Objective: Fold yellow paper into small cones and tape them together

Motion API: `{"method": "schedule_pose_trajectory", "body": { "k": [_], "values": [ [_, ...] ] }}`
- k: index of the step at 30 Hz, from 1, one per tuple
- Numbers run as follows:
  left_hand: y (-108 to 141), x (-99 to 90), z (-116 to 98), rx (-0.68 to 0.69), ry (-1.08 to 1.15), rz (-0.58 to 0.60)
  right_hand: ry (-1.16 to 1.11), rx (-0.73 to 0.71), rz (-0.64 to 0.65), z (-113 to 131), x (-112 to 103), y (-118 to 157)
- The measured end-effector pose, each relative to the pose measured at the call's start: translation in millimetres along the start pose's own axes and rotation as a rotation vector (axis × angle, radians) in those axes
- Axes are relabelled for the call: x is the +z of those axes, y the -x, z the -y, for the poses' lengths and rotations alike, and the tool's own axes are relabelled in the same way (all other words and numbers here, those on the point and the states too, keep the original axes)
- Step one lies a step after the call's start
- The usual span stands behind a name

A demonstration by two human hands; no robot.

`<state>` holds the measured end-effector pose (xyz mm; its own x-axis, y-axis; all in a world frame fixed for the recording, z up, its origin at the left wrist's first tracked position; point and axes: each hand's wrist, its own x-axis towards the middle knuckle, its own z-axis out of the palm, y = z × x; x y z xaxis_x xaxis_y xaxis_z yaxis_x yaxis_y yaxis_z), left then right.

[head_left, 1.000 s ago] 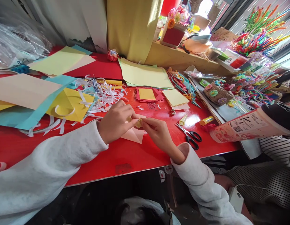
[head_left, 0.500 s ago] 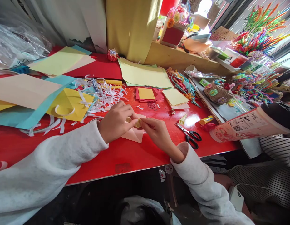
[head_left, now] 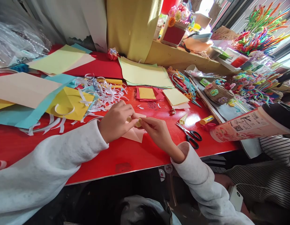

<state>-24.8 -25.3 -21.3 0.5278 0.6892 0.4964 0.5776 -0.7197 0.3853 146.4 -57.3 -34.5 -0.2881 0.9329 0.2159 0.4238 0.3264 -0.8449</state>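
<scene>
Between my two hands is a small piece of pale yellow folded paper (head_left: 138, 123), mostly hidden by fingers. My left hand (head_left: 118, 121) pinches it from the left, thumb and fingertips together. From the right, my right hand (head_left: 157, 129) grips its other side between thumb and forefinger. Beneath them a pale pink sheet of paper (head_left: 135, 136) lies on the red table (head_left: 100, 165). To the right of my right hand are black-handled scissors (head_left: 189, 136), blades slightly apart, and a small folded yellow paper piece (head_left: 183, 118).
White curled paper strips (head_left: 109, 95) and coloured sheets (head_left: 25, 89) cover the left side. Yellow paper stacks (head_left: 146, 73) lie at the back. A glue stick (head_left: 207, 120) and a tilted pink cup (head_left: 243, 125) are at right. A person in striped clothing (head_left: 259, 181) sits beside me.
Both hands stay in nearly the same place, still pinching the small yellow paper. The whole view has shifted very slightly; nothing else visibly moved.
</scene>
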Motion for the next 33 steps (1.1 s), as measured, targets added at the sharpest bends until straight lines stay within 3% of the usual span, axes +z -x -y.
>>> {"method": "schedule_pose_trajectory", "body": {
  "k": [14,24,33],
  "values": [
    [-0.2,-1.5,-1.0,0.044,-0.042,0.016,0.019,0.001,0.0,1.7,0.1,-0.7],
    [2.9,0.1,-9.2,0.26,-0.543,-0.07,-0.021,0.021,-0.015,1.5,0.8,-2.0],
    [2.9,0.2,-4.4,0.209,-0.47,-0.161,-0.131,0.066,-0.082,-5.0,0.9,-1.4]
  ]
}}
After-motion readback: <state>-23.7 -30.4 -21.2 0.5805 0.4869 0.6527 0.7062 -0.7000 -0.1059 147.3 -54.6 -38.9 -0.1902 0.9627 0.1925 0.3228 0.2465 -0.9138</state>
